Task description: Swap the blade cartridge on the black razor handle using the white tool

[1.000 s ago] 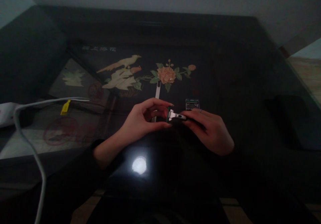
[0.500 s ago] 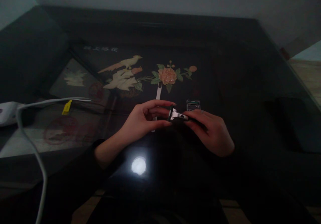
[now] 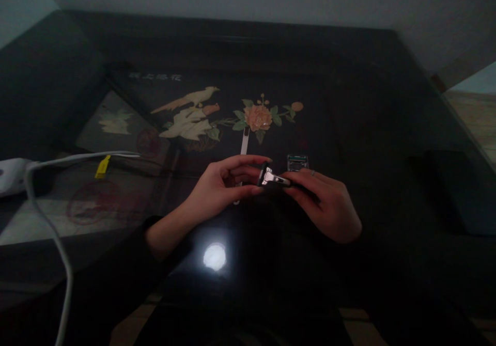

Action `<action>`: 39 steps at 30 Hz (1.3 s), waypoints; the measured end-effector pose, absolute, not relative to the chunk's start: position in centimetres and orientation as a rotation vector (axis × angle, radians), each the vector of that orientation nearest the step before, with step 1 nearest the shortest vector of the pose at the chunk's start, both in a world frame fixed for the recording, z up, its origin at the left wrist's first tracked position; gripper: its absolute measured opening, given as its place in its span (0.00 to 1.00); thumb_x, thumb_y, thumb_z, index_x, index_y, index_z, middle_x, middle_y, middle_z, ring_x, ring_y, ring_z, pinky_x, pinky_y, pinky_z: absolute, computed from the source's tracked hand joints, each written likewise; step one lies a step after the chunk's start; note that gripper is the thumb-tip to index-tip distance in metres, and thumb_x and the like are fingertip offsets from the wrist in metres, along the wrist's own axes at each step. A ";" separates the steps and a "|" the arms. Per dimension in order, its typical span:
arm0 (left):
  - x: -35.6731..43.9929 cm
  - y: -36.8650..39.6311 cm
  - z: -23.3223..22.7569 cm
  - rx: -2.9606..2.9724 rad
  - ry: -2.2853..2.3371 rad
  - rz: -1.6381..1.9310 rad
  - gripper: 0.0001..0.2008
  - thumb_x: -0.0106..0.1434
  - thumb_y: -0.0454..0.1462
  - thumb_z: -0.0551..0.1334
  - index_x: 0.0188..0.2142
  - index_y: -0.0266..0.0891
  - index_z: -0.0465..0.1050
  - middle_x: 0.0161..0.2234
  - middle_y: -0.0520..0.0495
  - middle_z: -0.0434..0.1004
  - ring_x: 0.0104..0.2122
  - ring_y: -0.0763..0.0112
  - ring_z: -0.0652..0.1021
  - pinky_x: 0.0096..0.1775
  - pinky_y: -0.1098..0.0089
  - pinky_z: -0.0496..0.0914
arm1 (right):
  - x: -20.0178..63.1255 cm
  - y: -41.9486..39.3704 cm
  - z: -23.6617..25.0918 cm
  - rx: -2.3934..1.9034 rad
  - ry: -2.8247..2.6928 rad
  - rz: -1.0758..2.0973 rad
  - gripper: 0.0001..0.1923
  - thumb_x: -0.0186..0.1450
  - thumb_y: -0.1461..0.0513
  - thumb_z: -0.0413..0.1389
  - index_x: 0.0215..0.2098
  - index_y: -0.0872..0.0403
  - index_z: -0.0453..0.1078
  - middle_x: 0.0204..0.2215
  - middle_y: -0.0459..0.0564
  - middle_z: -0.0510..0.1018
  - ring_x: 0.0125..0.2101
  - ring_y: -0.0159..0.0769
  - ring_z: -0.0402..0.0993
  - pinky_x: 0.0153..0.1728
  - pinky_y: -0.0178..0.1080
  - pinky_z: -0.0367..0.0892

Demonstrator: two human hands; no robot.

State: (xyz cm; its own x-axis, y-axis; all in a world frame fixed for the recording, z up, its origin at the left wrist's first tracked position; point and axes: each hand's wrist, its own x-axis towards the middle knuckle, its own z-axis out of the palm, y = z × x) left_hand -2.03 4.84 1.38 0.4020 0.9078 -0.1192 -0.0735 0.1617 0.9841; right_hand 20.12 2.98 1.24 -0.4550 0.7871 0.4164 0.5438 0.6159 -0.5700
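A razor (image 3: 272,178) with a silver neck and a dark head is held over the dark glass table (image 3: 368,129). My right hand (image 3: 325,204) grips its handle from the right. My left hand (image 3: 220,186) pinches the head end between thumb and fingers. Just behind the right hand a small cartridge case (image 3: 297,162) lies flat on the table. A thin white strip (image 3: 243,147) lies behind the left hand, partly hidden by it.
A white cable (image 3: 50,222) with a yellow tag (image 3: 102,166) runs from a white plug block (image 3: 11,175) at the left edge. A painted bird and flower (image 3: 258,116) show under the glass. A lamp glare (image 3: 215,255) sits near me.
The razor head has turned slightly between my fingers. Both hands stay in place.
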 end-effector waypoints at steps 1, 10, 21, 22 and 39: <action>-2.0 4.8 1.4 1.199 0.897 0.867 0.25 0.50 0.33 0.73 0.49 0.35 0.76 0.38 0.43 0.84 0.36 0.66 0.82 0.31 0.76 0.74 | 20.1 3.0 1.2 -1.040 -2.172 0.470 0.09 0.69 0.66 0.53 0.45 0.58 0.74 0.34 0.53 0.82 0.34 0.38 0.80 0.35 0.38 0.75; -1.8 4.8 1.0 1.221 0.850 0.966 0.24 0.47 0.31 0.75 0.45 0.36 0.78 0.35 0.47 0.81 0.36 0.70 0.80 0.43 0.70 0.75 | 20.0 3.0 1.3 -1.058 -2.171 0.471 0.10 0.69 0.65 0.52 0.45 0.55 0.74 0.35 0.52 0.83 0.35 0.39 0.81 0.36 0.39 0.76; -1.8 4.7 1.6 1.207 0.882 0.906 0.24 0.50 0.32 0.74 0.48 0.37 0.78 0.35 0.46 0.84 0.31 0.69 0.81 0.30 0.76 0.74 | 20.1 2.8 1.3 -1.075 -2.131 0.470 0.10 0.69 0.64 0.53 0.45 0.53 0.75 0.35 0.52 0.83 0.36 0.41 0.81 0.36 0.41 0.76; -1.8 4.6 1.6 1.194 0.874 0.902 0.24 0.50 0.32 0.74 0.48 0.36 0.77 0.34 0.45 0.84 0.30 0.69 0.81 0.29 0.76 0.74 | 20.1 2.7 1.3 -1.077 -2.129 0.466 0.10 0.69 0.64 0.53 0.45 0.53 0.75 0.35 0.52 0.83 0.35 0.41 0.81 0.36 0.41 0.76; -1.6 4.6 1.5 1.191 0.877 0.930 0.24 0.48 0.31 0.73 0.47 0.36 0.78 0.34 0.46 0.84 0.36 0.65 0.82 0.39 0.71 0.76 | 20.0 2.8 1.3 -1.101 -2.121 0.417 0.10 0.68 0.64 0.53 0.45 0.54 0.75 0.34 0.53 0.82 0.34 0.40 0.81 0.34 0.40 0.76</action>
